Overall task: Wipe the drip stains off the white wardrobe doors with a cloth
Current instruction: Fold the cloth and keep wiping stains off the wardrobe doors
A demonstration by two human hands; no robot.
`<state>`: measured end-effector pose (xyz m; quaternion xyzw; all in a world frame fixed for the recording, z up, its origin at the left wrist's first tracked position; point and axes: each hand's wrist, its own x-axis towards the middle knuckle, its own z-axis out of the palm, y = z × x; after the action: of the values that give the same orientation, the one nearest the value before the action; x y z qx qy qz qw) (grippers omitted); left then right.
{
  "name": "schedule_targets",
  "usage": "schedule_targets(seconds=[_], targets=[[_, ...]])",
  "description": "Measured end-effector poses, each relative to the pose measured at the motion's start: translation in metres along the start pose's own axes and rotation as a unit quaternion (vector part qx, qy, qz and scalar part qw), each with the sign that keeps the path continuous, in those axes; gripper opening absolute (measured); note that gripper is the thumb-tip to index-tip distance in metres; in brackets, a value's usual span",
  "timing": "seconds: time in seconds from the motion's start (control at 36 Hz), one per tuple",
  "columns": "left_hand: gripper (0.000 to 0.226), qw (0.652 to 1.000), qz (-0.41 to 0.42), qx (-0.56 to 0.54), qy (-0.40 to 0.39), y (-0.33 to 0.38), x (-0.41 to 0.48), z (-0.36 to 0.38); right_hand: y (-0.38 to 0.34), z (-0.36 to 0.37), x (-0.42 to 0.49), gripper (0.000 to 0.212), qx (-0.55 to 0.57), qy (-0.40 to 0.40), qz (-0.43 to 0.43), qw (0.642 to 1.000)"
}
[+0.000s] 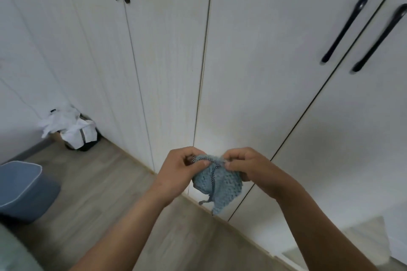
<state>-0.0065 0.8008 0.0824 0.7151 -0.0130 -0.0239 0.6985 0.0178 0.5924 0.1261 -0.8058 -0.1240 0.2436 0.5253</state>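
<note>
Both hands — left hand (176,169), right hand (248,167) — pinch the blue cloth (217,182) top edge, fingers curled tight

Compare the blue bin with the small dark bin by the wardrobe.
The blue bin shows no liner; the small bin is dark and lined with a white bag. The blue bin stands nearer the camera, cut by the left edge; the small bin sits farther beside the wardrobe. Both stand on the wood floor.
</note>
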Motion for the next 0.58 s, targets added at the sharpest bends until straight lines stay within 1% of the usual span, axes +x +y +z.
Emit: schedule_targets(seconds=[0.06,0.17,0.22,0.28,0.36,0.47,0.53,0.58], targets=[[0.005,1.0,0.003,-0.011,0.003,0.006,0.001,0.0,-0.001,-0.009,-0.001,0.019,-0.016,-0.019,-0.002,1.0],[0.014,1.0,0.008,0.005,-0.022,0.015,0.007,0.009,0.001,-0.022,-0.003,0.021,-0.036,-0.036,-0.022,0.998],[0.019,0.999,0.011,0.005,-0.034,0.018,0.01,0.014,0.003,-0.022,-0.004,0.031,-0.07,-0.042,-0.033,0.996],[0.02,0.999,0.01,-0.003,-0.05,0.02,0.018,0.022,0.011,-0.03,-0.005,0.036,-0.103,-0.022,-0.046,0.993],[0.027,0.996,0.002,-0.003,-0.087,0.02,0.026,0.027,0.015,-0.038,-0.008,0.027,-0.137,0.003,-0.059,0.989],[0.041,0.992,0.021,0.018,-0.123,0.019,0.032,0.036,0.013,-0.049,-0.016,0.021,-0.127,-0.015,-0.047,0.991],[0.044,0.99,0.033,0.018,-0.136,0.02,0.033,0.041,0.013,-0.053,-0.018,0.022,-0.127,-0.009,-0.037,0.991],[0.042,0.991,0.045,0.009,-0.128,0.022,0.033,0.047,0.014,-0.056,-0.019,0.029,-0.141,0.021,-0.036,0.989]])
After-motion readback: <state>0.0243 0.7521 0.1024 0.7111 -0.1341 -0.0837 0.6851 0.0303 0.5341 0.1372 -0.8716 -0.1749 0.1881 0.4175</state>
